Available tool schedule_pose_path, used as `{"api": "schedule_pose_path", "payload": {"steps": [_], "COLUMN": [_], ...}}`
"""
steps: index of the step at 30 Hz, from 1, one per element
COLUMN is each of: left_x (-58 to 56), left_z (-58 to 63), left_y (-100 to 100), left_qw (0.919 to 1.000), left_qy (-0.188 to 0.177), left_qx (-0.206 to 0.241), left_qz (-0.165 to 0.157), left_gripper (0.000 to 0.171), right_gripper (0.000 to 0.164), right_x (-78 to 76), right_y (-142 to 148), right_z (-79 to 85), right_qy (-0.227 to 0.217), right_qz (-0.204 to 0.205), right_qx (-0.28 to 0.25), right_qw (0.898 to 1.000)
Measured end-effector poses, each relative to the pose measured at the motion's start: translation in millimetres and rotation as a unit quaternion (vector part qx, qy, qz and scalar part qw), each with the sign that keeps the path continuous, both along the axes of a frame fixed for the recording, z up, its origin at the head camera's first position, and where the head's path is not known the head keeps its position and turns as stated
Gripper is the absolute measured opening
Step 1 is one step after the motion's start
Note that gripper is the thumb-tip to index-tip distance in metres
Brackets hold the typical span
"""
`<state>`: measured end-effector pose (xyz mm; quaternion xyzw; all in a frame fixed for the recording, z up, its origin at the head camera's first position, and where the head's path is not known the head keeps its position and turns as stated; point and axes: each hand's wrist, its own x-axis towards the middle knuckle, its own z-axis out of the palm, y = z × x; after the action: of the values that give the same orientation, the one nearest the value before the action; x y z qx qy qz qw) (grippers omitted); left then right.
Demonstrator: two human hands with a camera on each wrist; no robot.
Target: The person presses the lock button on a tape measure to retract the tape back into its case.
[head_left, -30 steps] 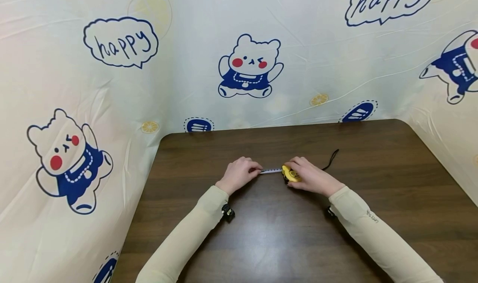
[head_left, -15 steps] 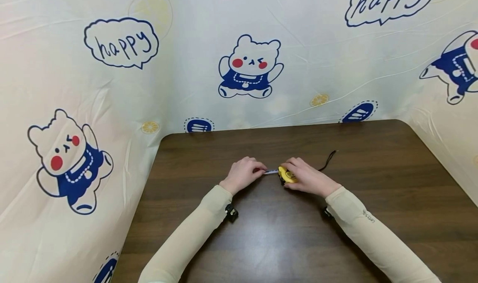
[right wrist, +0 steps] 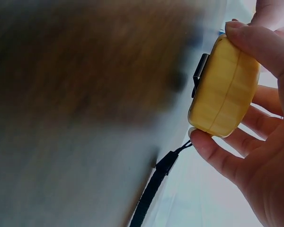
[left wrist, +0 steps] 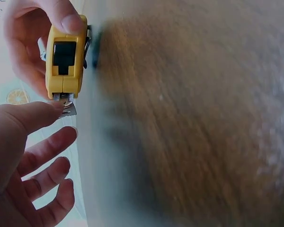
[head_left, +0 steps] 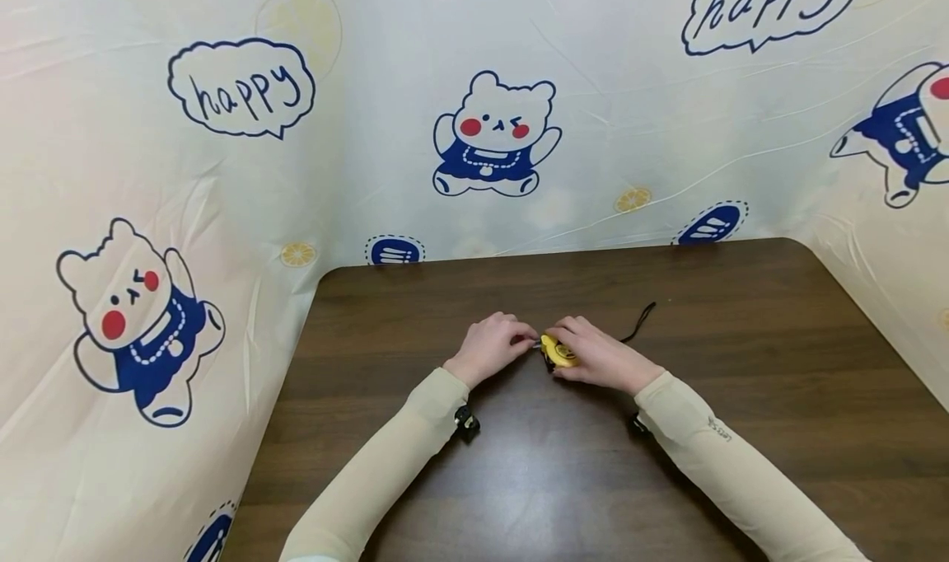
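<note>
My right hand (head_left: pixel 596 354) grips a yellow tape measure (right wrist: pixel 225 90) by its case, thumb on one side and fingers round the other. In the left wrist view the case (left wrist: pixel 65 52) stands on end, with a black lock button on its front and a black belt clip at the side. My left hand (head_left: pixel 493 348) pinches the metal end of the tape blade (left wrist: pixel 66 111), thumb over it, right at the case mouth. Only a short bit of blade shows there. The left hand's lower fingers are spread loosely below the blade.
A black wrist strap (head_left: pixel 639 323) trails from the tape measure to the right. The brown wooden table (head_left: pixel 504 480) lies under both hands, with a printed cloth (head_left: pixel 497 35) behind and at the sides. Each wrist wears a small black camera (head_left: pixel 467 423).
The exposed blade has shortened from a clear strip to a small bit. My right hand with the tape measure has shifted left, my left hand slightly right, so they are closer together.
</note>
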<state>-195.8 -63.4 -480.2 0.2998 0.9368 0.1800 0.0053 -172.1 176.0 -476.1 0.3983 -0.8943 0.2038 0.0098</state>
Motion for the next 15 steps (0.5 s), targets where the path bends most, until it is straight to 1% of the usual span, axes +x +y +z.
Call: {"api": "schedule_pose_path", "payload": {"steps": [4,10,15], "left_x": [0.1,0.1,0.6], "left_z": [-0.9,-1.4,-2.4], "left_y": [3.1,6.1,7.0], "left_qw": [1.0000,0.9999,0.9999], "left_qy": [0.004,0.009,0.013], "left_qx": [-0.003,-0.007,-0.008], "left_qz": [-0.001,-0.003,-0.005], "left_gripper": [0.019,0.020,0.020], "right_gripper": [0.056,0.057,0.056], "right_x": [0.7,1.4,2.6], "right_y": [-2.1,-3.4,-3.0], "right_z": [-0.6,0.9,2.3], "right_qy": [0.004,-0.012,-0.011], "right_qz": [0.003,0.000,0.000], "right_qx": [0.002,0.007,0.012], "right_qw": [1.000,1.000,1.000]}}
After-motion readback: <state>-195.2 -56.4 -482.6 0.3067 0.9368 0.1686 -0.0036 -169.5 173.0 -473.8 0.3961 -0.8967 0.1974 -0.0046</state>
